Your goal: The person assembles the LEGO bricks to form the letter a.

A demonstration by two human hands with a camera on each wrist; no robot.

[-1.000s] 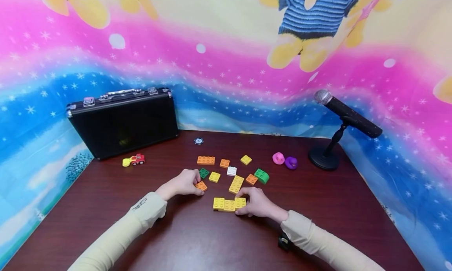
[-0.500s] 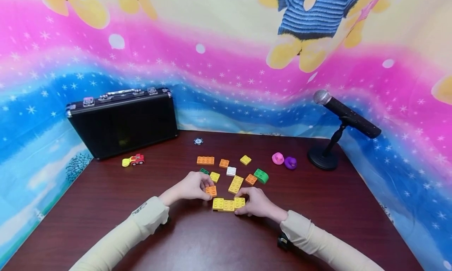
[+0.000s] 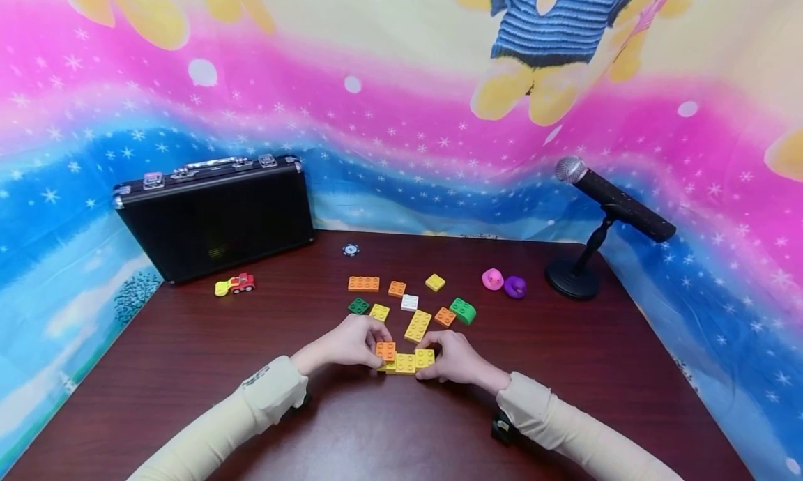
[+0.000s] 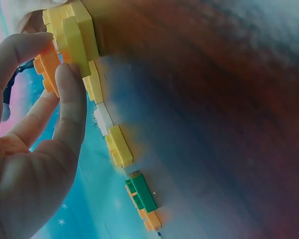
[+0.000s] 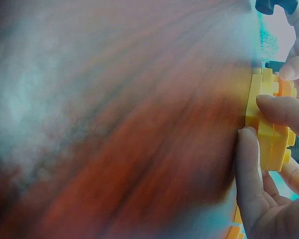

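My left grip [image 3: 353, 341] pinches an orange brick [image 3: 385, 351] above joined yellow bricks [image 3: 405, 364]; my right grip [image 3: 459, 357] holds their right end.

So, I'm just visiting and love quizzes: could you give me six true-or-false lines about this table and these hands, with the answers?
1. The right hand grips the white block. False: the right hand grips joined yellow blocks; the white block lies untouched.
2. The left hand pinches an orange block. True.
3. The pink duck is beside the purple duck. True.
4. The toy truck is next to the microphone. False: the toy truck is in front of the black case.
5. The black case lies open. False: the black case stands shut.
6. The microphone rests on a stand. True.
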